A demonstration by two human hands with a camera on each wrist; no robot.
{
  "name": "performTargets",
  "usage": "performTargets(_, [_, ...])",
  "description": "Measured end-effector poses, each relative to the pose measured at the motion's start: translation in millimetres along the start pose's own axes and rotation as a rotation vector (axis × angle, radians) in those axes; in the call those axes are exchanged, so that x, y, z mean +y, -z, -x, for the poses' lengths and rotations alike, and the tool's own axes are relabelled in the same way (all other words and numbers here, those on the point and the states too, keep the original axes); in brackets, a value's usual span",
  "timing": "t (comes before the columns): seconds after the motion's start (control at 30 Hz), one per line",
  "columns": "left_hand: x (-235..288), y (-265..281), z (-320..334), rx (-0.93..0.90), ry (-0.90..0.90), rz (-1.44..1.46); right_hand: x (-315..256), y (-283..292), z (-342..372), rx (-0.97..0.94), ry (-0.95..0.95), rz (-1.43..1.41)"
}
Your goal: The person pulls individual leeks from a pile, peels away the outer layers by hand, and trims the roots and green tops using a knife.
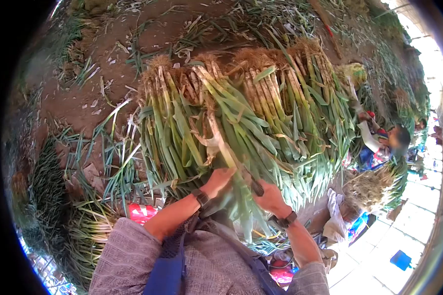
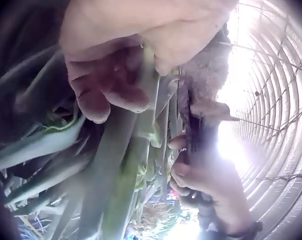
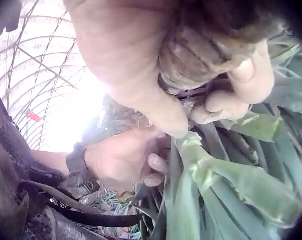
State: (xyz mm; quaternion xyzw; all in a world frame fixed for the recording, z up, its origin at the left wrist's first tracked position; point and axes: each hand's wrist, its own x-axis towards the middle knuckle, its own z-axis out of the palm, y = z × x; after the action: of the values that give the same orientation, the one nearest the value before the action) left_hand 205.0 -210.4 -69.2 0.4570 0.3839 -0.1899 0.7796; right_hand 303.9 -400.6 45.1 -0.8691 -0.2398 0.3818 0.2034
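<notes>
My left hand has its fingers curled round the green part of one leek, whose pale end points away from me over the pile. In the left wrist view the left hand holds the leaves between thumb and fingers. Close beside it, my right hand grips a dark, short tool. The right wrist view shows the tool as a brown, wrapped thing in the right hand, its thumb near a leaf joint. Any blade is hard to make out.
Bundled leeks lie in a wide row in front, roots away from me. Loose leaves litter the brown ground. More leeks lie at left. Another person is at right, near a pale sack.
</notes>
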Motion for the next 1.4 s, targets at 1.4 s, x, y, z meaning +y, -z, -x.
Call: performTargets(1.4, [96,31,-9,-0.204,-0.065,0.023,7,0,-12,0.225,0.116,-0.140])
